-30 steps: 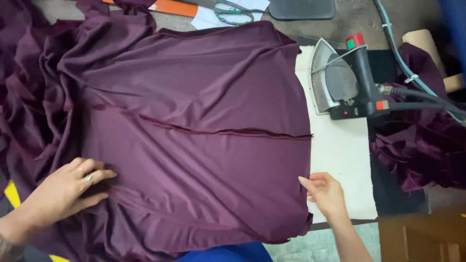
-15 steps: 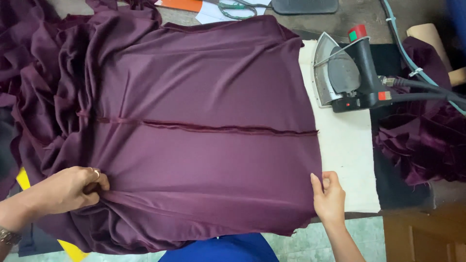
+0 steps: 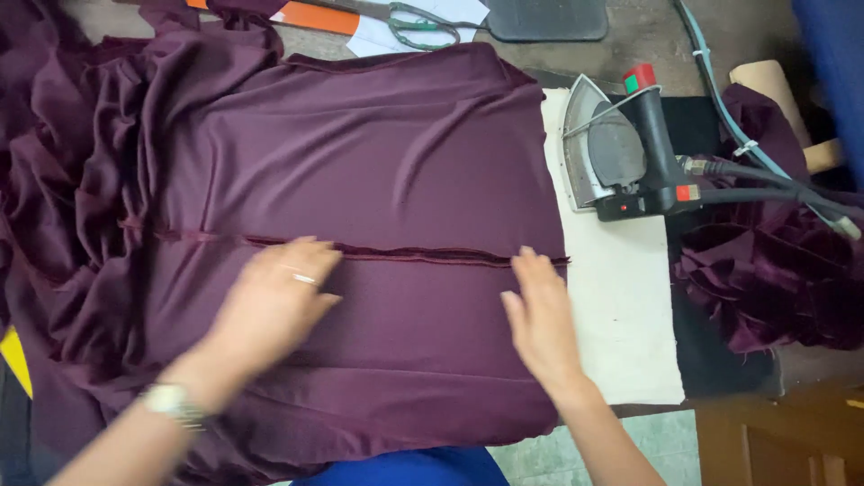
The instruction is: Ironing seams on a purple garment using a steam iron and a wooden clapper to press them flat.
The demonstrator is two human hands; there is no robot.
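Lying flat across the pressing board (image 3: 621, 324), one length of maroon fabric (image 3: 378, 162), with a raised seam (image 3: 405, 254) running left to right through its middle.

- Far left: loose folds of the same cloth, bunched and hanging off the edge, unsmoothed.
- Left hand (image 3: 274, 301): open, fingers spread, palm pressed flat on the cloth just near of the seam; ring and wristwatch (image 3: 171, 402) visible.
- Right hand (image 3: 540, 315): open, fingers together, flat on the cloth close to its right edge, fingertips touching the seam's end.
- Middle panel: mostly smooth, faint creases remaining.
- Right: steam iron (image 3: 621, 148), set on its side on the board, untouched, well apart from both hands.
- Far right: second heap of maroon cloth (image 3: 774, 279), crumpled.
- Far edge: scissors (image 3: 423, 22) and papers.

Judgement: spreading largely done; pressing apparently not begun.
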